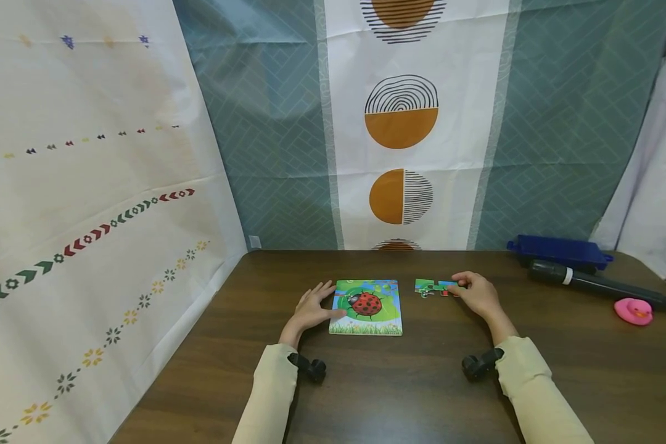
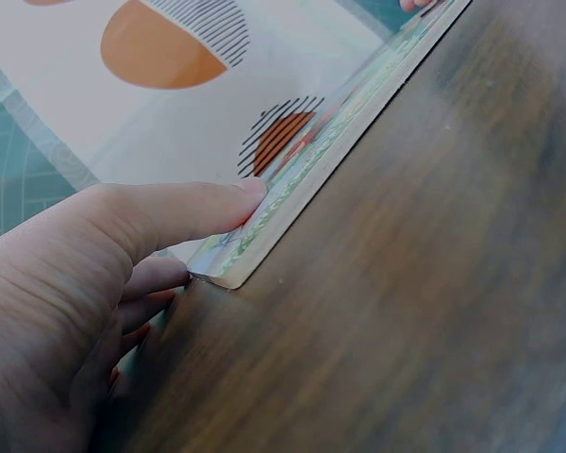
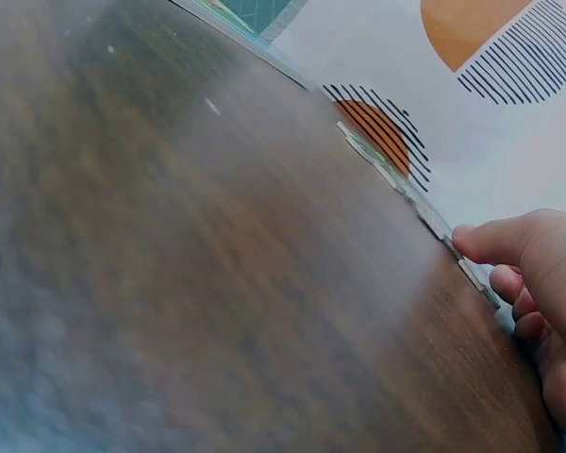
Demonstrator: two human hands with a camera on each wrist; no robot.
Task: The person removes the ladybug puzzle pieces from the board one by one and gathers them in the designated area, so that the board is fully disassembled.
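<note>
I see a white patterned cloth (image 1: 89, 185) hanging along the left, and a teal and white curtain with orange circles (image 1: 402, 123) at the back. Everything sits on a dark wood table (image 1: 399, 394).

Left hand (image 1: 311, 308): fingers straight and slightly spread, lying flat on the table, fingertips touching the left edge of the ladybird puzzle board (image 1: 367, 306). The left wrist view shows the thumb (image 2: 184, 212) pressed on the board's near corner (image 2: 231, 269). No pinch.

The board lies flat at table centre, long axis running away from me, grass strip on the near edge, ladybird roughly in the middle.

Just right of the board, apart from it: a short row of loose puzzle pieces (image 1: 434, 287), flat, long axis left-right. Right hand (image 1: 477, 295) sits at the row's right end, fingers curled over the end pieces. The right wrist view shows a fingertip (image 3: 472, 241) on the pieces' edge (image 3: 424, 217). I cannot tell whether it pinches or only presses.

Far right, well apart from both hands: a blue case (image 1: 559, 251) at the back edge, a black marker-like tube (image 1: 599, 283) lying in front of it and pointing right, and a pink rubber duck (image 1: 634, 311). Nothing lies between the hands and the puzzle.
</note>
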